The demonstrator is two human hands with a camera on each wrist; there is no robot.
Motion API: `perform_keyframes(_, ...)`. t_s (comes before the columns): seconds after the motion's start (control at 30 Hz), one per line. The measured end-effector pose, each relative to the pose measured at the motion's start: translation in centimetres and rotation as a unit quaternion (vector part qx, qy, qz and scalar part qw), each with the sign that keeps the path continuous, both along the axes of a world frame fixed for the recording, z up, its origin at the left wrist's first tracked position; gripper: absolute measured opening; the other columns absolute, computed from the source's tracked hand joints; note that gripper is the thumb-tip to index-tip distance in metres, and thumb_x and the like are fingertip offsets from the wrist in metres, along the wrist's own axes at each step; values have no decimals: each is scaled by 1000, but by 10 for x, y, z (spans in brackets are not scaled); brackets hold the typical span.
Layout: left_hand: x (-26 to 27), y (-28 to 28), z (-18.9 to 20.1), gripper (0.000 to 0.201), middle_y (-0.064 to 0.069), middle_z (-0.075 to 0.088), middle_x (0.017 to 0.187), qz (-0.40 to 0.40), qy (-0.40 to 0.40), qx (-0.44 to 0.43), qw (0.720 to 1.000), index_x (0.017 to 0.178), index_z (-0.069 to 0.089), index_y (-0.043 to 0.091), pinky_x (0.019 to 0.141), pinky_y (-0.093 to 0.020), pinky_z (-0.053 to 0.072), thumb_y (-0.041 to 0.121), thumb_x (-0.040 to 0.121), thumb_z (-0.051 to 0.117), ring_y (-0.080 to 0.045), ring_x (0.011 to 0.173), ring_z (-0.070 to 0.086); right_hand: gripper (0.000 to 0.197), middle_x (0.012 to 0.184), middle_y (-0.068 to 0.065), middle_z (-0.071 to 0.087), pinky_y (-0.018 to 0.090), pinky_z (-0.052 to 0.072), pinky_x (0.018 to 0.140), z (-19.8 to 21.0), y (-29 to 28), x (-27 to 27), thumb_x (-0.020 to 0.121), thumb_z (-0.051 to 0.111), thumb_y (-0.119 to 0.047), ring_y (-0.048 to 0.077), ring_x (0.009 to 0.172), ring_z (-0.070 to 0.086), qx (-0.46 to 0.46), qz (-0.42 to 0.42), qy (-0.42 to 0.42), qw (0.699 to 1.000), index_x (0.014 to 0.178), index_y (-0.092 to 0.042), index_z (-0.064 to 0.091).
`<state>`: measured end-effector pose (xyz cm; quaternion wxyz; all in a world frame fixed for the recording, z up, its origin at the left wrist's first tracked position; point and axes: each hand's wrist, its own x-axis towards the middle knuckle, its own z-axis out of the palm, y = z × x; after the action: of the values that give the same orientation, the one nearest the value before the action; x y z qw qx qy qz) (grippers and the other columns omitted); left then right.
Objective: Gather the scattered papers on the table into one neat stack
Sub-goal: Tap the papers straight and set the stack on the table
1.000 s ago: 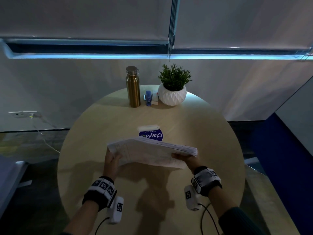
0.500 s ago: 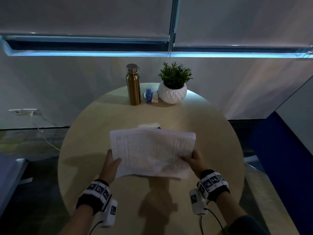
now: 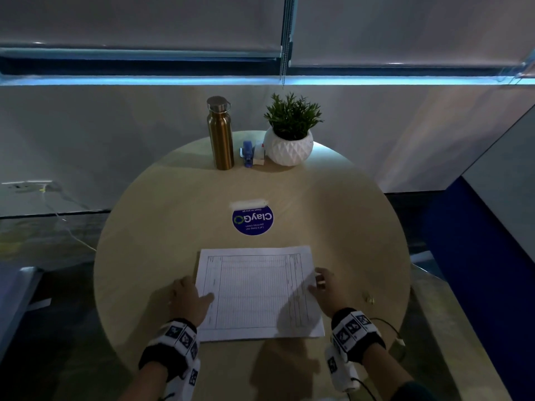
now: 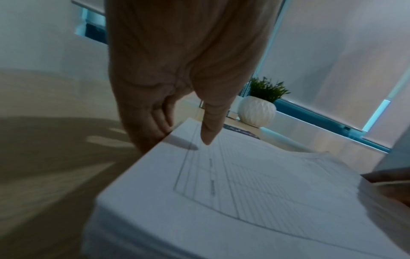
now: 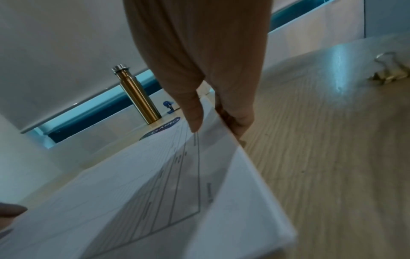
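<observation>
A stack of white printed sheets (image 3: pixel 257 290) lies flat and squared on the round wooden table (image 3: pixel 162 227), near its front edge. My left hand (image 3: pixel 189 295) holds the stack's left edge: in the left wrist view the thumb (image 4: pixel 210 126) lies on the top sheet (image 4: pixel 244 192) and the fingers run down the side. My right hand (image 3: pixel 324 286) holds the right edge the same way, thumb (image 5: pixel 193 113) on top of the stack (image 5: pixel 133 192), fingers under the edge. No loose sheets show elsewhere on the table.
A gold bottle (image 3: pixel 220 134), a blue stapler (image 3: pixel 247 153) and a potted plant (image 3: pixel 289 134) stand at the table's far edge. A blue round sticker (image 3: pixel 252 219) lies just beyond the stack. A gold binder clip (image 3: pixel 369 299) lies right of my right hand.
The stack was held tilted above the table between both hands. It has come down and towards me and now lies flat, uncovering the sticker.
</observation>
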<state>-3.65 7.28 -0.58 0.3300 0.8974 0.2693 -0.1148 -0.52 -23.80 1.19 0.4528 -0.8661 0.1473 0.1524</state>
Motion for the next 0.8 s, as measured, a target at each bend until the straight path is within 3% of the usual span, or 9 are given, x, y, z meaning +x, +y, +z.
perform_keyframes(0.07, -10, -9, 9, 72, -14, 37, 134, -92, -45, 23, 994, 129, 41, 12, 99, -47, 39, 32, 69, 75, -33, 120, 41, 33, 116, 14, 51, 17, 45, 70, 4, -14, -9, 85, 59, 1, 20, 94, 52, -48, 0, -50, 998, 117, -5, 55)
perform_keyframes(0.1, -16, -14, 12, 78, -8, 32, 139, -169, -56, 15, 984, 133, 39, 20, 103, -45, 36, 38, 65, 76, -28, 125, 36, 29, 113, 9, 51, 15, 42, 71, 5, -25, -14, 85, 59, 2, 19, 95, 53, -84, -5, -76, 994, 113, -8, 57)
perform_keyframes(0.17, -29, -27, 20, 83, 8, 21, 145, -325, -39, 22, 945, 133, 35, 38, 110, -41, 26, 50, 59, 70, -18, 133, 22, 24, 108, -3, 49, 21, 40, 81, 9, -50, -25, 86, 59, -5, 15, 98, 53, -175, -21, -83, 981, 107, -15, 59)
perform_keyframes(0.23, -37, -35, 19, 80, 17, 14, 146, -406, -22, 46, 913, 131, 32, 48, 113, -36, 12, 53, 58, 63, -11, 135, 12, 24, 114, -2, 51, 33, 43, 89, 9, -76, -31, 85, 60, -13, 18, 103, 52, -264, -50, -54, 962, 109, -18, 57)
perform_keyframes(0.3, -40, -37, 10, 76, 17, 13, 150, -423, -18, 48, 905, 131, 32, 49, 114, -37, 7, 48, 62, 63, -12, 140, 11, 30, 123, 8, 49, 41, 43, 91, 5, -93, -31, 85, 61, -16, 27, 110, 49, -274, -70, -15, 959, 114, -15, 55)
perform_keyframes(0.37, -40, -37, 1, 73, 16, 16, 152, -420, -17, 45, 906, 131, 34, 48, 115, -42, 10, 45, 64, 64, -15, 142, 13, 32, 121, 9, 46, 40, 44, 88, -2, -105, -26, 85, 62, -16, 30, 108, 50, -249, -67, 11, 966, 115, -13, 53)
perform_keyframes(0.53, -37, -36, -7, 69, 17, 19, 151, -429, -9, 52, 902, 129, 38, 49, 115, -48, 15, 50, 64, 61, -16, 142, 16, 9, 93, 4, 50, 30, 40, 72, -16, -113, -17, 83, 60, -2, 21, 83, 50, -252, -20, -6, 968, 85, -8, 55)
perform_keyframes(0.67, -37, -38, -6, 67, 20, 17, 148, -427, -3, 63, 902, 127, 36, 51, 114, -51, 13, 56, 64, 56, -14, 141, 14, 17, 80, 8, 55, 28, 35, 67, -21, -116, -17, 81, 58, 2, 22, 74, 48, -241, -58, -17, 969, 69, -9, 54)
perform_keyframes(0.8, -38, -38, 0, 70, 27, 6, 141, -432, 12, 44, 901, 126, 27, 56, 115, -49, 6, 55, 63, 57, -5, 136, 4, 35, 82, 9, 58, 30, 40, 76, -22, -123, -20, 80, 62, 4, 25, 81, 54, -186, -87, -29, 978, 60, -22, 50)
